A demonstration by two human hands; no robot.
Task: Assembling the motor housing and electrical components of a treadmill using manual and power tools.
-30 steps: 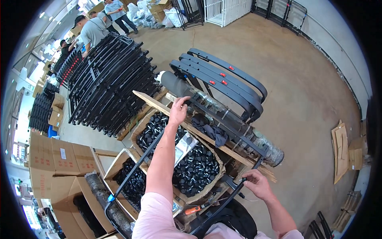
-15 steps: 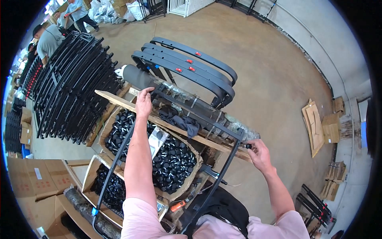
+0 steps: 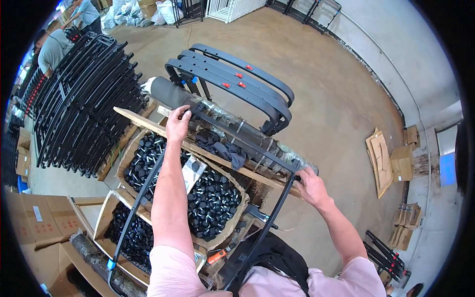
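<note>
A black metal tube frame (image 3: 242, 134) lies across in front of me, its crossbar on a padded roll (image 3: 170, 93) and its two side legs running back toward me. My left hand (image 3: 177, 126) is closed around the frame's far left corner, thumb and fingers at the tube end. At the right corner, my right hand (image 3: 311, 188) pinches with its fingertips against the joint. The black knob it held is now hidden behind the fingers. Below my left forearm, a cardboard box (image 3: 243, 202) holds many black knobs with metal studs. Another box (image 3: 101, 222) of small black parts stands nearer.
A tall stack of black frames (image 3: 81, 106) stands at left, with people working beyond it. Grey curved frames with red clips (image 3: 232, 74) stand past the roll. A wooden plank (image 3: 141, 120), a dark cloth (image 3: 225, 151) and an orange-handled tool (image 3: 216, 256) lie close by. Flattened cardboard (image 3: 380, 161) leans at right.
My right hand has moved left, bringing the black knob to the frame's right corner. My left hand stays at the left corner. The whole view has shifted slightly.
</note>
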